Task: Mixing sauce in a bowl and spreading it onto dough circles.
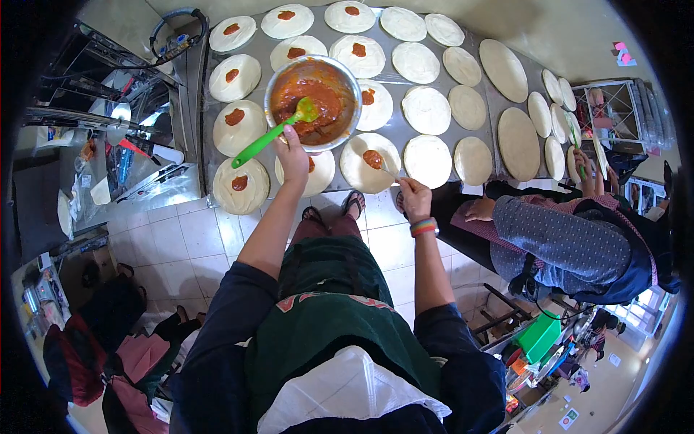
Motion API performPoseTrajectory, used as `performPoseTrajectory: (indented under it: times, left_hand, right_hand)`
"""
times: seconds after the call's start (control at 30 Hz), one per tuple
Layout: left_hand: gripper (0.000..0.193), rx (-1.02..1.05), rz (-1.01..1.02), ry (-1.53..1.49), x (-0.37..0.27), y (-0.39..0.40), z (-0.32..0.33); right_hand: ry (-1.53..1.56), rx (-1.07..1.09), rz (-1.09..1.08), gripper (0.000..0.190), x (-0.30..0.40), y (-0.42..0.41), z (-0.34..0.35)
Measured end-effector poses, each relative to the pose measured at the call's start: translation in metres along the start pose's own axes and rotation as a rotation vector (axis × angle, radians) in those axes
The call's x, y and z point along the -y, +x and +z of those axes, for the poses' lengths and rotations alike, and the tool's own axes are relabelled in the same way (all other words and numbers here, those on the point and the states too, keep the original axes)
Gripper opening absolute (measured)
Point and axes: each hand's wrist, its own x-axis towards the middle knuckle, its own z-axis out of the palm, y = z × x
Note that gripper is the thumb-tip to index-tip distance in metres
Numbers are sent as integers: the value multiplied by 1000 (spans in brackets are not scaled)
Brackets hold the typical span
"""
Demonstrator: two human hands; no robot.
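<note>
My left hand grips the near rim of a metal bowl of red sauce. A green spatula rests in the bowl, its handle passing over the rim beside my thumb. My right hand holds a thin metal spoon, its tip at a dollop of sauce on a cream-coated dough round. More coated rounds stand in rows; several at the left bear a red dollop, such as the round at the near left corner. Those right of the spoon, such as one coated round, show no sauce.
The rounds lie on a metal table. Plain dough discs, two of them larger, lie farther right. A co-worker stands close at my right, with hands near small discs. At the left is a counter with utensils and a coiled hose.
</note>
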Motion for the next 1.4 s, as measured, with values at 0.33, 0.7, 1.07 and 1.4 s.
performPoseTrajectory:
  times: [0.33,0.7,1.07,1.4]
  left_hand:
    - [54,50,-150,-206,-30,-9,-10]
    - [56,180,-306,-267,-18,-17,-4]
    - [43,212,30,-9,-36,-30,52]
    - [47,140,167,108,-24,4,127]
  right_hand:
    - [-518,-287,-561,15,-8,-11,12]
    - [916,254,507,15,83,-13,-28]
    - [-793,-101,-821,9,130,61,-18]
    - [-343,171,-414,14,107,149,-27]
